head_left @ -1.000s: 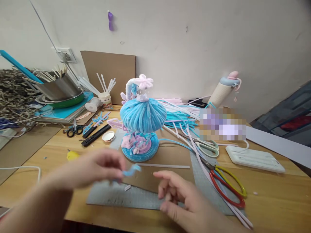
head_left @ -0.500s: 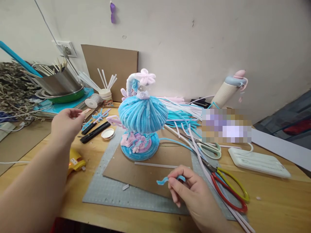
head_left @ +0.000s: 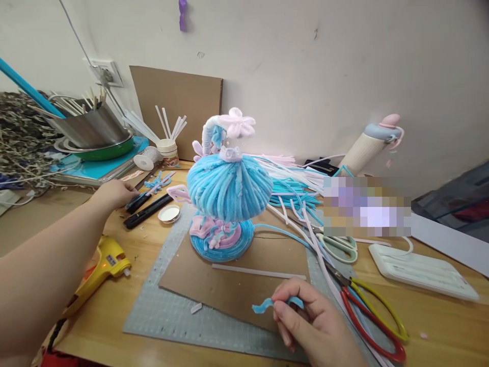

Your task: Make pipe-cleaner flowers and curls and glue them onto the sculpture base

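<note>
My right hand pinches a short, wavy piece of blue pipe cleaner between thumb and fingers, above the cardboard sheet. On the far left, my left hand reaches down with its fingers together at a small black object; what it grips, if anything, is hidden. Between the hands stands a fuzzy lamp-like piece with a pleated blue shade, a curved white stem with a pink flower, and a round blue base bearing pink swirls.
A yellow glue gun lies under my left forearm. Red-and-yellow-handled scissors and pale green scissors lie to the right, among long pipe cleaners. A white stick rests on the cardboard, over a grey cutting mat.
My left hand has moved down from the patterned paper strip to the black object. My right hand still holds the blue pipe cleaner. The view has shifted slightly.
</note>
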